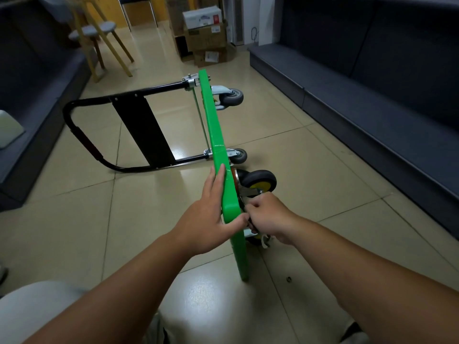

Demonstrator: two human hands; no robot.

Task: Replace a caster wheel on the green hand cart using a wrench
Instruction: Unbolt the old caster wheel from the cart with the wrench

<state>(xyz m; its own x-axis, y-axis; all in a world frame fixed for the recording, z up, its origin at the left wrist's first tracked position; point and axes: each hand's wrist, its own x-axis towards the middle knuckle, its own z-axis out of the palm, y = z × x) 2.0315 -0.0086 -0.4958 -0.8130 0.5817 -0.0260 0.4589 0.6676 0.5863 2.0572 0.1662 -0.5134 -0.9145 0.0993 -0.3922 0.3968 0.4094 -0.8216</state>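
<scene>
Bracing the cart [216, 135] at its upper edge, left hand [208, 214] lies flat, grip released; right hand [267, 217] clenched beside the caster [258, 181], contents unclear; open floor [323, 170] flanks the cart.

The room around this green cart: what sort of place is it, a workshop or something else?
Probably not a workshop; more likely an office lounge or waiting area. Dark cushioned benches line the wall, wooden stools stand at the back, and stacked cardboard boxes sit on the tiled floor.
</scene>
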